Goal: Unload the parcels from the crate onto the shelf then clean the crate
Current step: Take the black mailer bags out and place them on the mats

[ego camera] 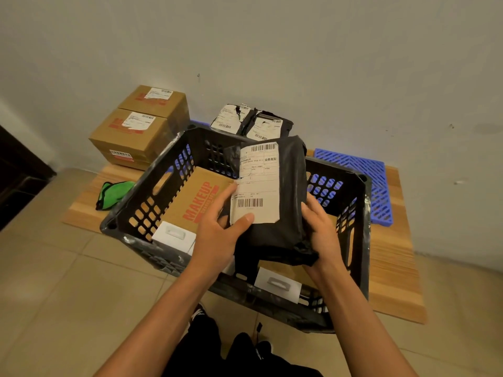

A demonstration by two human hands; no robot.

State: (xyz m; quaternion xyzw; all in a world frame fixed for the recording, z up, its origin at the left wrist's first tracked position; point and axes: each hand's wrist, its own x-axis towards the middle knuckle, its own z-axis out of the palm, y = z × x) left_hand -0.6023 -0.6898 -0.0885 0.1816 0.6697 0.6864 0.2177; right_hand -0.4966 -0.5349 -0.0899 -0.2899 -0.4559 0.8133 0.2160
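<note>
Left hand (217, 235) (thumb forward) in curled grip, right hand (321, 229) likewise

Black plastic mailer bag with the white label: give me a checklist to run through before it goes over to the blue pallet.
1. Grip: left hand and right hand both hold the black plastic mailer bag, thumb on its label. Ok.
2. Bag clear of the black slotted plastic crate: lifted above the rim. Ok.
3. Landing spot: bare blue plastic grid pallet at right. Ok.
4. Parcels already there: two black mailers and stacked brown cardboard boxes lie apart from that spot. Ok.
5. Crate emptied: brown MAKEUP box remains inside. Not ok.
6. Bag's underside intact: cannot tell.
</note>
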